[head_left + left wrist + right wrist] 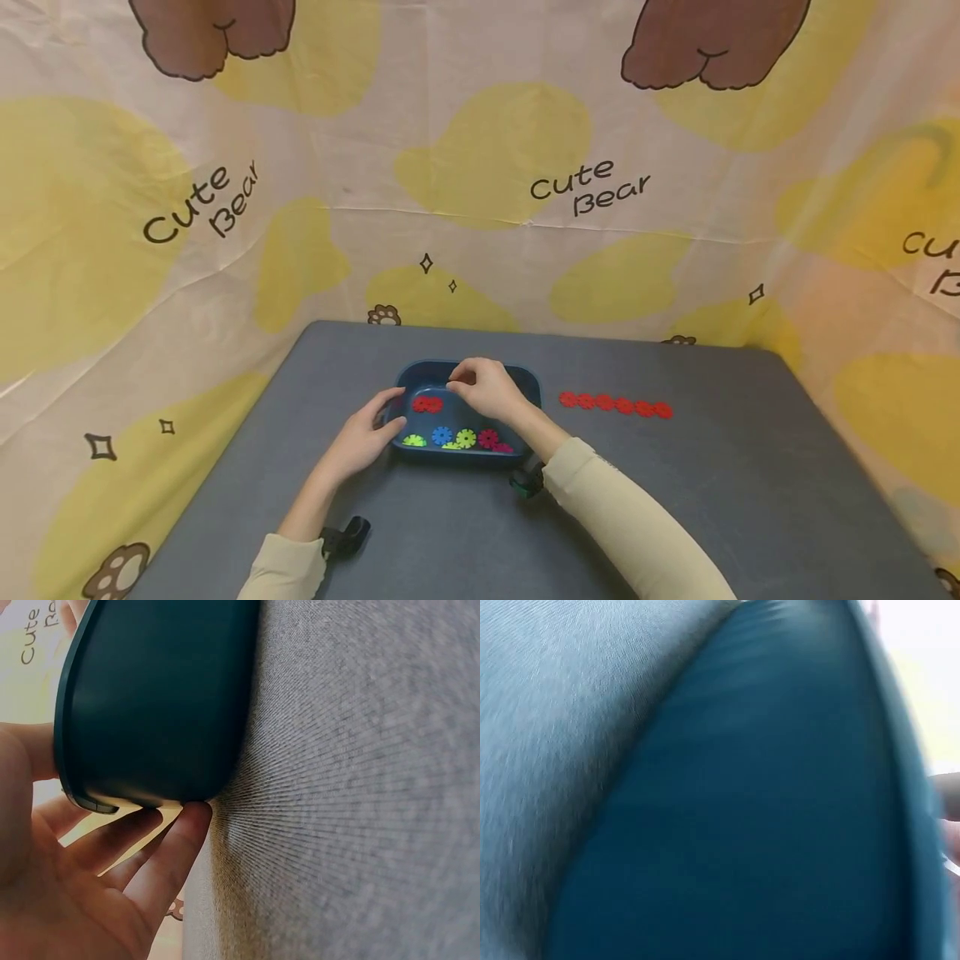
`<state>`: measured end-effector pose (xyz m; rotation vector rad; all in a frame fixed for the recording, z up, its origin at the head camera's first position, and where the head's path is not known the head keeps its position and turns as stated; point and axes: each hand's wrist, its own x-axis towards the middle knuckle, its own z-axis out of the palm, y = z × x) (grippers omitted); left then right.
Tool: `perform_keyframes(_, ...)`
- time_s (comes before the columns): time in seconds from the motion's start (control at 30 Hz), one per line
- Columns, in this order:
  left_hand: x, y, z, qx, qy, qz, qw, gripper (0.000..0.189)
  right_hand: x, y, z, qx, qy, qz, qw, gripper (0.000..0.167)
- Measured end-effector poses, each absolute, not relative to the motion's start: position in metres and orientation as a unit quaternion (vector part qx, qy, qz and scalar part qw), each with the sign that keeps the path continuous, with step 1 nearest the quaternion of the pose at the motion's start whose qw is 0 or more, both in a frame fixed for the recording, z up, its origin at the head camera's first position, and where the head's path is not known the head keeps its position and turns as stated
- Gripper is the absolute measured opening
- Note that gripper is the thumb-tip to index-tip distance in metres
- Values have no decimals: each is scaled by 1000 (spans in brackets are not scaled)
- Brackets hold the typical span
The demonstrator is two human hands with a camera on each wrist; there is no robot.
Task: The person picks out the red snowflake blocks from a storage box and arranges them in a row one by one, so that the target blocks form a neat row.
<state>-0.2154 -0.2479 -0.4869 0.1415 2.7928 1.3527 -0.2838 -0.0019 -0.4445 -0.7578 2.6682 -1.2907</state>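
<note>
A dark blue plastic bin (531, 385) stands on the table, holding notched flower-shaped discs. Two red discs (427, 404) lie side by side toward its left. Along the near wall are a blue disc (442, 435), a yellow-green disc (466, 438), a dark red disc (488, 437) and others. My left hand (365, 433) grips the bin's left end; in the left wrist view its fingers touch the outer wall (161, 712) and the thumb lies at the rim. Over the bin's far half hangs my right hand (487, 390), fingers bent; whether they pinch anything is hidden.
A row of several red discs (624, 405) lies on the grey table (675, 475) right of the bin, end to end. A patterned cloth (480, 167) hangs behind the table. The bin's wall (765, 795) fills most of the right wrist view.
</note>
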Motion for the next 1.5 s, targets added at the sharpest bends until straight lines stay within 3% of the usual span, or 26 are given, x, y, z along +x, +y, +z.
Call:
perform_keyframes(0.6, -216, -250, -486, 57, 891, 450, 23, 54, -299, -44, -476, -217, 907, -350, 92, 24)
perform_keyframes(1.03, -214, -250, -487, 58, 893, 447, 15, 53, -298, -52, -486, -219, 938, -257, 76, 33)
perform_keyframes(1.5, -212, -249, -485, 55, 892, 447, 15, 53, -295, -49, -482, -210, 927, -293, 99, 25)
